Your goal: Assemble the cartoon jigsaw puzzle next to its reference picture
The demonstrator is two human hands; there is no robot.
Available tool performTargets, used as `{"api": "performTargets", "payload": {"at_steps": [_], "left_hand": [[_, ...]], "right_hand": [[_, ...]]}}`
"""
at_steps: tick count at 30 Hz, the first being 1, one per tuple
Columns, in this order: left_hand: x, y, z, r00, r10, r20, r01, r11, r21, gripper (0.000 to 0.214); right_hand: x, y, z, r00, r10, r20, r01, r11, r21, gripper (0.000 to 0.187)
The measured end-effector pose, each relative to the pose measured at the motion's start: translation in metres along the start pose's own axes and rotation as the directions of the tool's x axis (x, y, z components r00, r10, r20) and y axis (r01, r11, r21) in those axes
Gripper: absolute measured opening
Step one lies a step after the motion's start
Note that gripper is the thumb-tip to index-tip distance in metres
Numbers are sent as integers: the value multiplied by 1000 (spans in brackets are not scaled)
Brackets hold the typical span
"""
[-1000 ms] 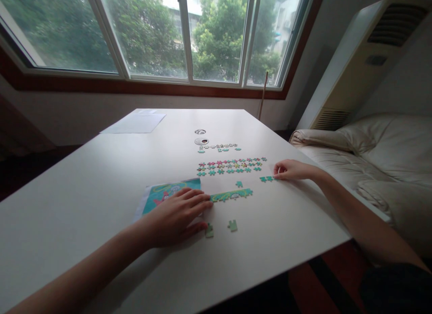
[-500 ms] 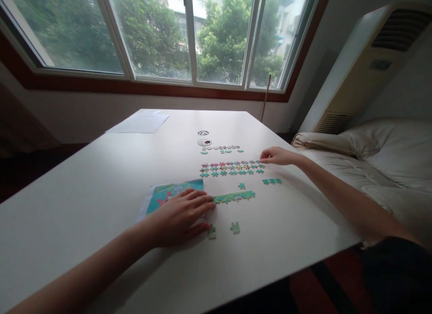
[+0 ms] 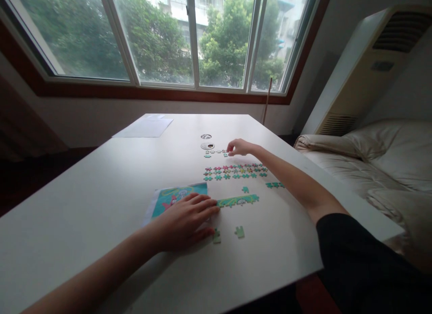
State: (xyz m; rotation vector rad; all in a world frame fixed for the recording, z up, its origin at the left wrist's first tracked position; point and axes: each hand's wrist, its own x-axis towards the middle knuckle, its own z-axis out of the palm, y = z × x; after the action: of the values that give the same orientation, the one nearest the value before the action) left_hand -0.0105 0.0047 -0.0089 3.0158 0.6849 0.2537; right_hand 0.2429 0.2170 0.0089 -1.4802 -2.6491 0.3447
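Observation:
My left hand (image 3: 192, 219) lies flat with its fingers stretched out, partly covering a printed picture sheet (image 3: 199, 189). Its fingertips touch the left end of a joined strip of jigsaw pieces (image 3: 241, 200), and its thumb rests by a loose green jigsaw piece (image 3: 217, 237). A second loose piece (image 3: 240, 232) lies to the right of that one. Further off, my right hand (image 3: 241, 147) has its fingers pinched together and pointing down at the back rows of small jigsaw pieces (image 3: 216, 152). What those fingertips hold, if anything, is hidden.
Rows of colourful jigsaw pieces (image 3: 236, 171) spread across the white table (image 3: 101, 192). A short row of pieces (image 3: 274, 185) sits near my right forearm. Two round items (image 3: 207, 146) and white paper (image 3: 145, 127) lie farther back. A sofa (image 3: 364, 147) stands to the right.
My right hand has moved left and away from me, from the right end of the colourful rows to the back rows. My left hand stays in place on the sheet and strip.

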Motion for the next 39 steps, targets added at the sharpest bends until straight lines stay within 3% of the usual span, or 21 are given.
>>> {"api": "performTargets", "payload": {"at_steps": [5, 12, 24, 33, 39], "left_hand": [[0, 0, -1, 1000, 0, -2, 0, 1000, -1, 36], [0, -1, 1, 1000, -6, 1, 6, 1000, -12, 37], [0, 0, 0, 1000, -2, -5, 2, 1000, -13, 37], [1, 0, 1, 1000, -4, 12, 4, 1000, -1, 37], [0, -1, 1, 1000, -5, 15, 5, 1000, -2, 38]], "right_hand": [[23, -5, -1, 996, 25, 85, -25, 1000, -3, 37], [35, -1, -2, 971, 86, 224, -92, 996, 18, 49], [42, 8, -1, 940, 85, 330, -116, 991, 74, 48], [29, -5, 0, 980, -3, 197, -27, 988, 150, 32], [-28, -14, -3, 986, -121, 115, 95, 974, 207, 22]]}}
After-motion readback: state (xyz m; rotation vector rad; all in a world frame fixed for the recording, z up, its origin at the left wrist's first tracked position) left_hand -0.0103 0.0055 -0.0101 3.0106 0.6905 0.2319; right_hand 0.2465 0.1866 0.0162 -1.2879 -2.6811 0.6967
